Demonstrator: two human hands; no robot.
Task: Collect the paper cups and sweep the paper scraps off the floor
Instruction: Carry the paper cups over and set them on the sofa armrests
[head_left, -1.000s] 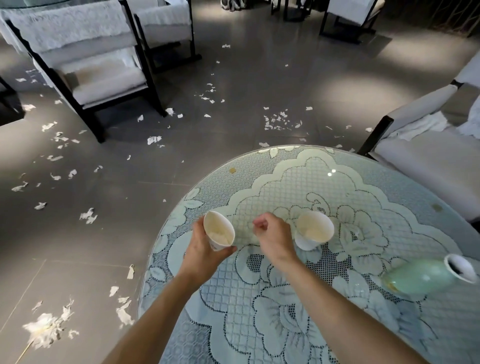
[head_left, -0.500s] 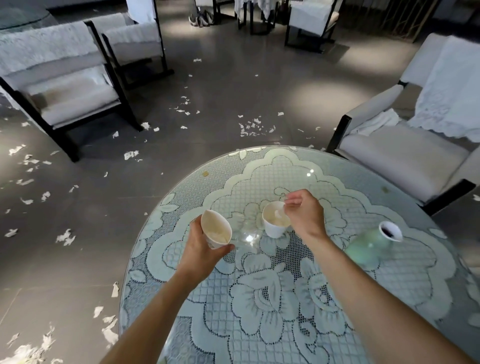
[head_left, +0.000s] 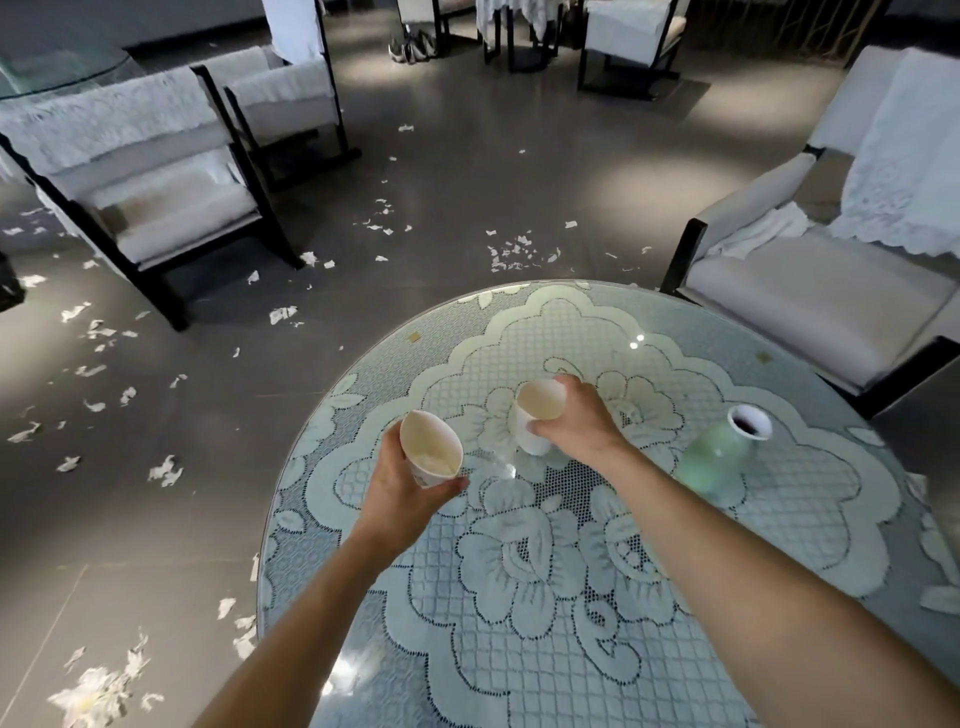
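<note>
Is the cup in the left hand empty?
Not quite empty: the cup gripped by the left hand shows a whitish clump low inside. What it is, cannot tell.

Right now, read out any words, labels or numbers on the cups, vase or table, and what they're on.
No text can be read.
Paper cup in the left hand: faint mark low on its wall, too blurred to read.
Second cup in the right hand: no print shows.
</note>
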